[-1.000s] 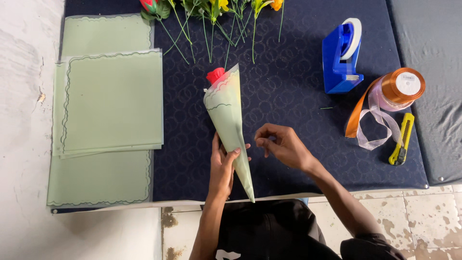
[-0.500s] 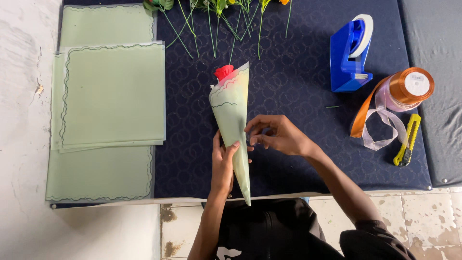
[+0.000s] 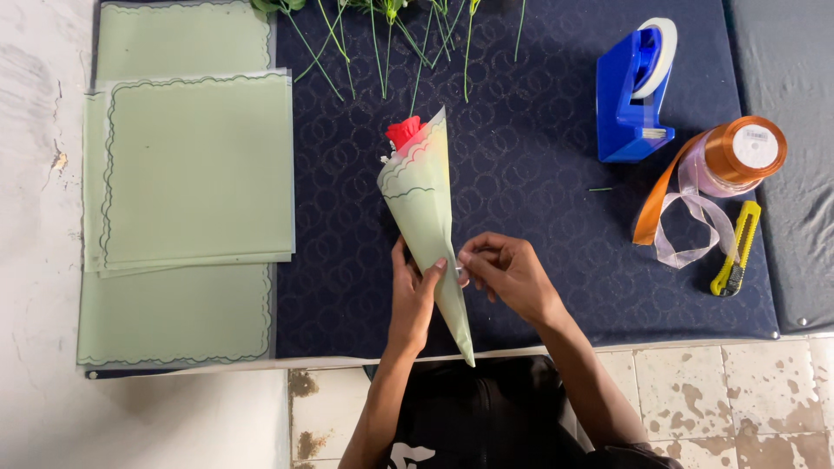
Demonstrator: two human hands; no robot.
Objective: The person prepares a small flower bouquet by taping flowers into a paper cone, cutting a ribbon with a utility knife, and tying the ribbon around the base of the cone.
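A pale green paper cone (image 3: 426, 221) is already rolled around a single red flower (image 3: 403, 132), whose crumpled head shows at the wide, wavy-edged mouth. The cone lies lengthwise in the middle of the table (image 3: 539, 217), its sharp tip pointing over the near edge. The left hand (image 3: 413, 293) wraps the cone's lower half from the left, thumb on the seam. The right hand (image 3: 508, 276) pinches something small and pale against that seam; it looks like a bit of tape, though it is too small to tell. So the wrap is formed, and its overlap seems not yet fixed.

The table wears a dark blue cloth with a ring pattern. To the left lies a stack of matte green sheets (image 3: 195, 169) with dark scalloped borders. Thin green flower stems (image 3: 382, 43) lie at the far edge. To the right stand a glossy blue tape dispenser (image 3: 632, 95), a spool of shiny orange ribbon (image 3: 743, 155) with a loose translucent tail, and a yellow utility knife (image 3: 737, 247).
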